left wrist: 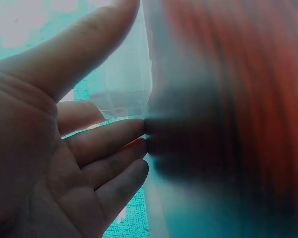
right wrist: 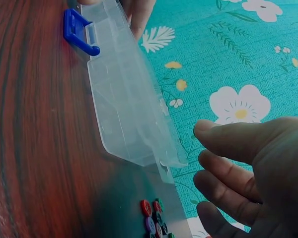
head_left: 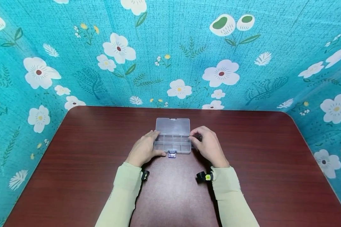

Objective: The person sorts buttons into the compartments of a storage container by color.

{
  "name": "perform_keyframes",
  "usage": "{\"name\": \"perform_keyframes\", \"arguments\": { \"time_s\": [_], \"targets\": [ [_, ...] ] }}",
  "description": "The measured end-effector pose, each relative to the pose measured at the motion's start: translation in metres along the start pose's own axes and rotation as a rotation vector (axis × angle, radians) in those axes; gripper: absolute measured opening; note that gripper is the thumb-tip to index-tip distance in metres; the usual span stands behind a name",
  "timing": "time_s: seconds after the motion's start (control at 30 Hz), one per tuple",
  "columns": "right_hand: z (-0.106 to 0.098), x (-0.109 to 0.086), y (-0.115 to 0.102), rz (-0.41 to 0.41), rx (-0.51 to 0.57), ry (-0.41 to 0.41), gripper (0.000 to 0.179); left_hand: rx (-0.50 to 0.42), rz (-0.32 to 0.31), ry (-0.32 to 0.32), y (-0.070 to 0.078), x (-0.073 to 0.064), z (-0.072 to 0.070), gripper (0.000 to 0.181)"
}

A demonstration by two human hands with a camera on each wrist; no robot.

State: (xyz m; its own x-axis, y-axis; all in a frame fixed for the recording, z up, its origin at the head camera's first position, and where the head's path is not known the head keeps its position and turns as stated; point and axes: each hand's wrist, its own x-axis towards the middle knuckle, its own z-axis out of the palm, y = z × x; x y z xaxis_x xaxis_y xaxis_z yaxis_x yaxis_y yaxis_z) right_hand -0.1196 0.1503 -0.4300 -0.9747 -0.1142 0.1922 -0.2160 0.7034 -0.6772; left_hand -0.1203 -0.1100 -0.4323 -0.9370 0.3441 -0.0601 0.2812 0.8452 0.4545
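A clear plastic compartment box stands on the table, its lid swung back at the far side. At its front a blue latch hangs down. My left hand holds the box's left end, thumb at the front corner and fingers along the side. My right hand is at the box's right edge, thumb and index finger bent toward each other, nothing visible between them. In the right wrist view, several small coloured buttons lie beside the box's right end; the right hand mostly hides them in the head view.
A dark red-brown wooden table spreads on both sides of the box. Behind it hangs a turquoise flowered cloth. Small black wrist cameras are strapped over the pale sleeves.
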Motion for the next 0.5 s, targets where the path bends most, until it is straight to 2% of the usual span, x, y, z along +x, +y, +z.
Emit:
{"name": "perform_keyframes", "arguments": {
  "time_s": [0.5],
  "targets": [
    [0.012,0.002,-0.008,-0.073,-0.014,-0.017,0.006,0.016,-0.013,0.004,0.003,0.000,-0.002,0.097]
  ]
}}
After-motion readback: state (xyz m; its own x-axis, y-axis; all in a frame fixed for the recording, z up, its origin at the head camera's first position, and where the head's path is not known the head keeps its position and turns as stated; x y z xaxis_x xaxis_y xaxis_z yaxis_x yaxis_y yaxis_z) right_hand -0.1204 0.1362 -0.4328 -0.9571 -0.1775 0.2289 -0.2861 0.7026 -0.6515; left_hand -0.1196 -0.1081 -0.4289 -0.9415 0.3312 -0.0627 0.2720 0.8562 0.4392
